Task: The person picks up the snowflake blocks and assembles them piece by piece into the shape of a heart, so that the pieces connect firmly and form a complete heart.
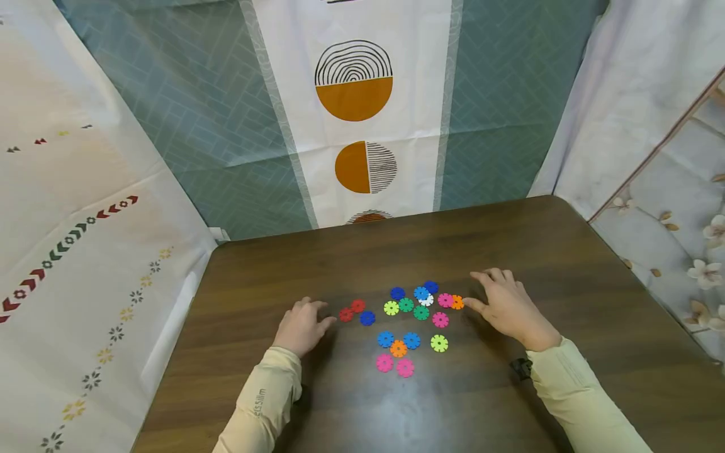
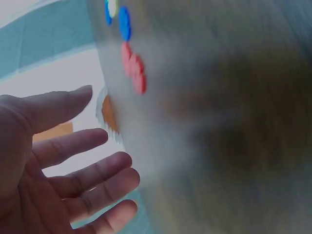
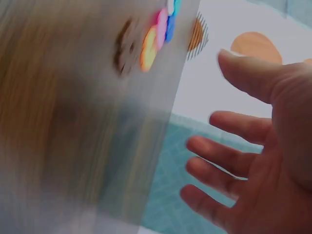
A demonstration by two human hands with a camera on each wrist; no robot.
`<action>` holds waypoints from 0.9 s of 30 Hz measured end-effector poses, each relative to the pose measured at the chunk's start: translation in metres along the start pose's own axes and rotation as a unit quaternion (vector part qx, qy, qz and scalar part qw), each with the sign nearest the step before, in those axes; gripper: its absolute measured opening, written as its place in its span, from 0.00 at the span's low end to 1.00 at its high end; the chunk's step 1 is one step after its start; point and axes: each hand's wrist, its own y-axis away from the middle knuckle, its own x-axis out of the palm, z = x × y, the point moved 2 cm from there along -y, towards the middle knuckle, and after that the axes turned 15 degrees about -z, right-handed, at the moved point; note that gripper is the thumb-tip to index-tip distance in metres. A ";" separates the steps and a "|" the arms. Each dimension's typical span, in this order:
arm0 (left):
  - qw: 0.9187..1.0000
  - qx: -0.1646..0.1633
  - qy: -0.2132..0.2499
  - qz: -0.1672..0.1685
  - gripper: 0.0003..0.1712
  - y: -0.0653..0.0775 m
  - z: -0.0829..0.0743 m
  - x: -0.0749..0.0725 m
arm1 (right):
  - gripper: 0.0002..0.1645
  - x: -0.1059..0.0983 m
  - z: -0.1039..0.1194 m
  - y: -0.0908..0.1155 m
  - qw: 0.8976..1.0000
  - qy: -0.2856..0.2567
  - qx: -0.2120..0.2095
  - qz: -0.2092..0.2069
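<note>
Flat notched plastic discs lie on the brown table, centred between both hands in the head view. My left hand (image 1: 300, 328) hovers beside two red discs (image 1: 346, 314), with a dark blue disc (image 1: 367, 318) just right of them. In the left wrist view its fingers (image 2: 97, 187) are spread and hold nothing. My right hand (image 1: 506, 308) is near an orange disc (image 1: 457, 302) that touches a pink disc (image 1: 445, 300); its relaxed fingers (image 3: 219, 156) also hold nothing. A dark brown notched shape (image 3: 127, 46) shows near the orange disc in the blurred right wrist view.
Green discs (image 1: 421, 313), a white disc (image 1: 427, 301) and blue discs (image 1: 431, 287) cluster at the back. Nearer are a second orange disc (image 1: 399, 348), a yellow-green disc (image 1: 439, 343) and pink discs (image 1: 404, 368). Patterned cloths (image 1: 362, 126) hang behind the table (image 1: 272, 270).
</note>
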 end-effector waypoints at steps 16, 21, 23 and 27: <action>0.997 -0.051 -0.038 0.032 0.25 0.000 -0.021 0.038 | 0.25 0.046 0.044 0.015 0.999 0.019 -0.026 0.041; 0.998 -0.041 -0.051 0.015 0.15 -0.002 -0.023 0.039 | 0.24 0.050 0.046 0.016 0.999 0.015 -0.021 0.047; 0.998 -0.034 -0.052 0.007 0.12 -0.004 -0.023 0.038 | 0.23 0.050 0.046 0.015 0.999 0.007 -0.016 0.043; 0.998 -0.045 -0.045 0.002 0.10 -0.008 -0.022 0.036 | 0.20 0.050 0.048 0.012 0.999 -0.010 -0.015 0.037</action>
